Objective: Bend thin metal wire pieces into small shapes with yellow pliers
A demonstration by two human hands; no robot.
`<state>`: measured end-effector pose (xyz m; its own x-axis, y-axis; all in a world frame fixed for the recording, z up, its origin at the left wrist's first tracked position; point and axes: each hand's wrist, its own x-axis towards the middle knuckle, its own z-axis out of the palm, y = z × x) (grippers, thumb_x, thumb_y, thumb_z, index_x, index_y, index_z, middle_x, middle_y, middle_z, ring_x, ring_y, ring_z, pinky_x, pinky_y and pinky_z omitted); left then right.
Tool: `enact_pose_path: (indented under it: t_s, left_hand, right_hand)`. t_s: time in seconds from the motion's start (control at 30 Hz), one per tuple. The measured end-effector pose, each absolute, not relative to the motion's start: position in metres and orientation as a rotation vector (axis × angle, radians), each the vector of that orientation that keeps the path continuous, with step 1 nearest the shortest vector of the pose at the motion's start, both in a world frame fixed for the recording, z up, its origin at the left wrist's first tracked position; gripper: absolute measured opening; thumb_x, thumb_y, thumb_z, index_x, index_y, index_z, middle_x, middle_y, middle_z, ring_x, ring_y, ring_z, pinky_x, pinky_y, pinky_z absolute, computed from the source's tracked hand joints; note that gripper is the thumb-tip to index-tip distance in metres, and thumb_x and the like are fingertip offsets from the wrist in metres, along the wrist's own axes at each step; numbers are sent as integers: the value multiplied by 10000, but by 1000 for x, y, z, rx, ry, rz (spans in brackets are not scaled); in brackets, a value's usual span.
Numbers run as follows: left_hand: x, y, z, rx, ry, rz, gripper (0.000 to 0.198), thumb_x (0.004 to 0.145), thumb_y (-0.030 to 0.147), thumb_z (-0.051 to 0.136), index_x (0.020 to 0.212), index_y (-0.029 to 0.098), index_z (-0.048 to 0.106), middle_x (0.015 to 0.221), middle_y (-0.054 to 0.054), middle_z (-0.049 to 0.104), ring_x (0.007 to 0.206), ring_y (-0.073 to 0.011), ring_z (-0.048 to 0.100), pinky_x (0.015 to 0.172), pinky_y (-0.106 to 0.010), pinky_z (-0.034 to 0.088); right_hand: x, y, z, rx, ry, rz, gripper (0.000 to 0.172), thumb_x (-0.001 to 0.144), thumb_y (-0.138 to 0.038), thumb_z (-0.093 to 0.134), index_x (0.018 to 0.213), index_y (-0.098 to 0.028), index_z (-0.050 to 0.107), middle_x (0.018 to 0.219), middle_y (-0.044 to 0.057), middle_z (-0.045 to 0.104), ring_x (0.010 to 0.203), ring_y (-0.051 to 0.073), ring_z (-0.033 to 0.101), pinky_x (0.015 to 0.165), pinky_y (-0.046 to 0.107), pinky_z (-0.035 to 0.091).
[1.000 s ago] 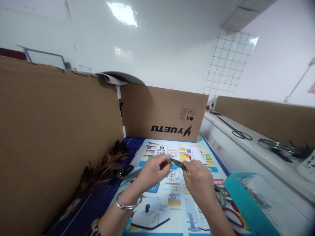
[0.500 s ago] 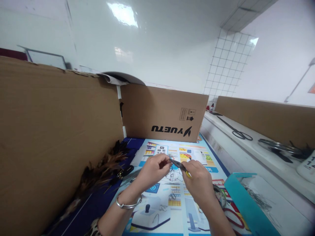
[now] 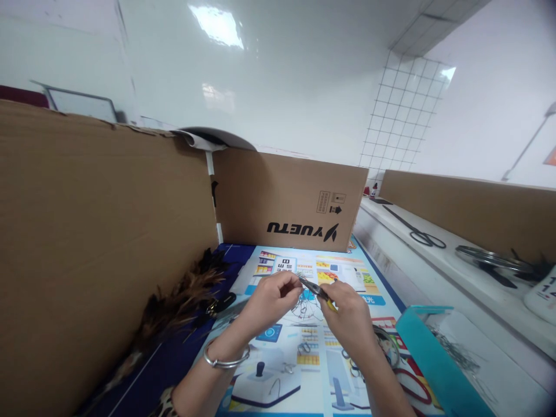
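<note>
My right hand [image 3: 347,313] is closed around a pair of long-nose pliers [image 3: 317,291] with dark jaws and yellow handles. The jaws point left, and their tips meet the fingertips of my left hand [image 3: 273,298]. Thumb and forefinger of that hand are pinched on thin wire, mostly hidden by the fingers. Just below them is a loose tangle of thin wire [image 3: 306,310] with small reddish and dark bits. A silver bangle [image 3: 226,364] circles my left wrist.
Brown feathers [image 3: 174,304] lie along the cardboard wall [image 3: 108,231] at left. Small wire hooks [image 3: 287,368] are scattered on the printed mat. At right stand a teal box [image 3: 438,353] holding thin metal pieces and a ledge with black scissors [image 3: 423,236]. A tape roll [image 3: 386,346] sits beside my right forearm.
My right hand has shifted slightly down and left, and the pliers have tilted a little with it. My left hand keeps its pinch in nearly the same place.
</note>
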<state>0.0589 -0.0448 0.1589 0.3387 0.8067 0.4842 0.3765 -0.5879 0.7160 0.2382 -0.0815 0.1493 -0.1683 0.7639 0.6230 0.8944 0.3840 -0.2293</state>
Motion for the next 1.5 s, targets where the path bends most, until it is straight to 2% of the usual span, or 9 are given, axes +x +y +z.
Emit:
enact_pose_path:
  t_s: [0.63,1.5]
  left_hand:
    - [62,-41,155,2143,1073,1165,105,723,137,464,646,159,531,567,38,496,534,-90,429,505,-185,331]
    - [63,-38,150,2061,1098,1149,106,736,171,470,637,160,506,562,41,494,532,-88,446,509,-178,343]
  right_hand:
    - [240,-71,143,-1381,-1961,-314,159,783,-177,515,897,-211,622,779,23,614,781,154,556,694,249,428]
    - [243,-67,140,-1408,-1983,-99,152,779,-199,540,905,-234,618,819,18,613,811,167,545,715,253,416]
